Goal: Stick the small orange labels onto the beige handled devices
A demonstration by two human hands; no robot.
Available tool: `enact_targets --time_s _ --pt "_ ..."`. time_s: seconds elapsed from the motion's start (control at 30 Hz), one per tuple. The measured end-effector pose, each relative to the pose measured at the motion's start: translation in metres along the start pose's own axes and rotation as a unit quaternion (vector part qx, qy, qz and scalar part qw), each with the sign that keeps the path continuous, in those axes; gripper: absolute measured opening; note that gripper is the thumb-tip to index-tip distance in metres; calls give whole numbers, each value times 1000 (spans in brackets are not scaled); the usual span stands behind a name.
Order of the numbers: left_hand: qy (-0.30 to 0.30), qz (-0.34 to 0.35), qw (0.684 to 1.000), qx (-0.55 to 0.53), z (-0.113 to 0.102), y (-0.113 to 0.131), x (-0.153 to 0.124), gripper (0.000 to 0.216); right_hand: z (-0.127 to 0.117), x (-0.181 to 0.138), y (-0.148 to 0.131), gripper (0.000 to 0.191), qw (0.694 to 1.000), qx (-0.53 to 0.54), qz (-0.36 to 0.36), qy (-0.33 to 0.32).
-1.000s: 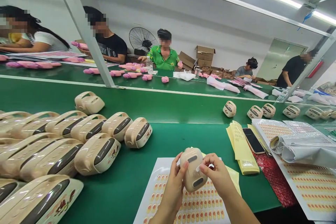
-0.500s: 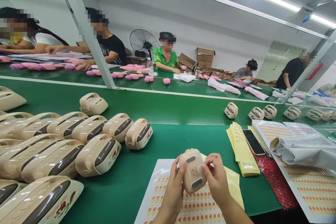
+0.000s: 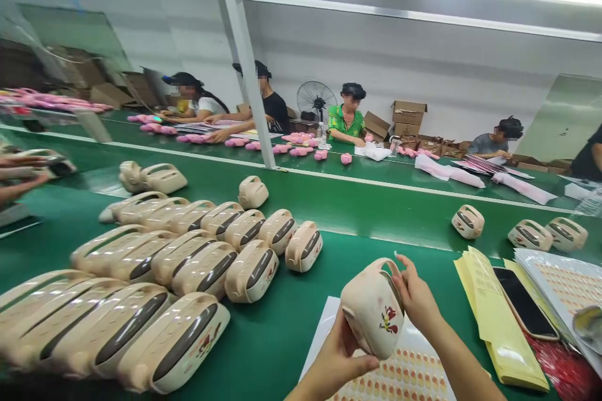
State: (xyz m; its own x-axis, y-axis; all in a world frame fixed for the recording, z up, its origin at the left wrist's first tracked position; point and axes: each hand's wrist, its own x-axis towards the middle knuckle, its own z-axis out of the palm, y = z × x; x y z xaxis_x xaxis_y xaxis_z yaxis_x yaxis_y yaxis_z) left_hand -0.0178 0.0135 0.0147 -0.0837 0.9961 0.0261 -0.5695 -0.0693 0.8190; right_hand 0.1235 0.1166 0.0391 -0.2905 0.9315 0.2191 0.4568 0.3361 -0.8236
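I hold a beige plastic handheld device with a red flower print and a carry handle, turned on its side above a sticker sheet. My left hand cups it from below with the fingers wrapped round its base. My right hand grips its upper right side near the handle. Rows of the same beige devices lie on the green belt to my left.
Yellow paper strips and a phone lie at the right, beside more sticker sheets. Three devices sit further up the belt. Several co-workers sit across a second belt with pink items. Another person's hand shows at far left.
My view has swung left. The device has been turned from flat face towards me to its flowered side, and lifted a little to the right.
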Motion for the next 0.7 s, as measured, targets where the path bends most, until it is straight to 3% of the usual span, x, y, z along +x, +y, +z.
enact_targets --time_s 0.07,0.17,0.23,0.37,0.53,0.6,0.7 --pt "2 24 998 65 -19 11 3 78 7 25 -8 43 994 -57 -89 12" --pt "9 36 986 160 -46 32 6 73 26 59 -17 43 968 -105 -228 -24" --pt "22 21 978 207 -58 44 7 68 42 78 -20 44 953 -117 -274 -57" --pt "110 -8 961 252 -71 49 12 57 75 104 -26 45 940 -129 -297 -109" --pt "245 79 932 256 -78 42 31 53 98 122 -30 46 943 -123 -283 -122" --pt "239 99 927 271 -76 49 35 54 99 122 -30 47 950 -124 -263 -116" --pt "177 88 931 306 -66 61 33 54 92 105 -32 50 964 -140 -207 -93"
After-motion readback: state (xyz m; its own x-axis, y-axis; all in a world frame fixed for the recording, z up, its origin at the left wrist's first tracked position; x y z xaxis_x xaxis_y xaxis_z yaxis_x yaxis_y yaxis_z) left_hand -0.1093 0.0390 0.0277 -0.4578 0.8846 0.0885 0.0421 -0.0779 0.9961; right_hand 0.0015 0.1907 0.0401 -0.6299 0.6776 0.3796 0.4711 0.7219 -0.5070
